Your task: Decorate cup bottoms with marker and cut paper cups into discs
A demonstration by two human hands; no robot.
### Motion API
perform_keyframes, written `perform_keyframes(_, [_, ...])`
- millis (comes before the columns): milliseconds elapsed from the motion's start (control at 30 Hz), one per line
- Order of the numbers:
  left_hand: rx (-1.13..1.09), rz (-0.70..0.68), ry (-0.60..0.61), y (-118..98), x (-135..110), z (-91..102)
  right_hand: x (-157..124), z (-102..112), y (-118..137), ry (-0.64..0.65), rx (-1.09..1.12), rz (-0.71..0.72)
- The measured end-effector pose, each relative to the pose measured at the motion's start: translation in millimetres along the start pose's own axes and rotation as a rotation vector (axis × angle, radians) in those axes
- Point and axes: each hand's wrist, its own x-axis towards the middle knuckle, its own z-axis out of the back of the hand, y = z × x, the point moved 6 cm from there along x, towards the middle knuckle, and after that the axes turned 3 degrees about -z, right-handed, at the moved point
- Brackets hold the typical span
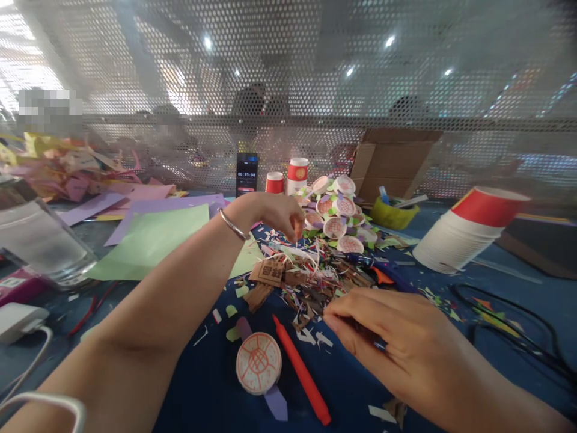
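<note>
My left hand (282, 215) reaches forward over the scraps, beside a heap of round white paper discs (335, 227) with orange line drawings. Its fingers curl downward, and whatever they may hold is hidden. Close to me on the right, my right hand (396, 343) has thumb and forefinger pressed together at the scrap pile (315, 282); I cannot make out anything between them. Between my arms lies a single paper disc (259, 362) with an orange web-like drawing and green and purple paper tabs sticking out. A red marker (302, 370) lies just right of it.
Green paper (153, 234) and purple sheets lie at left, near a glass of water (49, 240). Stacked paper cups (451, 240) tilt at right. A phone timer (247, 174), red-and-white cups (297, 171), a yellow-green container (394, 213) and a cardboard box (392, 162) stand behind.
</note>
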Motion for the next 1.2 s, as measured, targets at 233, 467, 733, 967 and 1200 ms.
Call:
perform_keyframes(233, [0.109,0.101,0.039,-2.3,11.8,-20.3,0.2,1.1,-0.1,-0.009,-0.011,0.001])
perform_keyframes(467, [0.185,0.214,-0.112,14.5,5.4,-6.4,0.3,1.2,-0.8,-0.019,-0.01,0.002])
perform_keyframes(733, [0.186,0.177,-0.083,5.1,5.0,-16.0,0.7,1.3,2.4,-0.015,-0.015,0.018])
perform_keyframes(967, [0.136,0.1,-0.041,9.8,1.3,-11.5,0.5,-0.2,-2.7,-0.011,-0.022,-0.012])
perform_keyframes(1200, [0.204,0.142,-0.096,2.7,9.8,-18.7,1.1,1.8,-0.7,-0.033,-0.045,0.01])
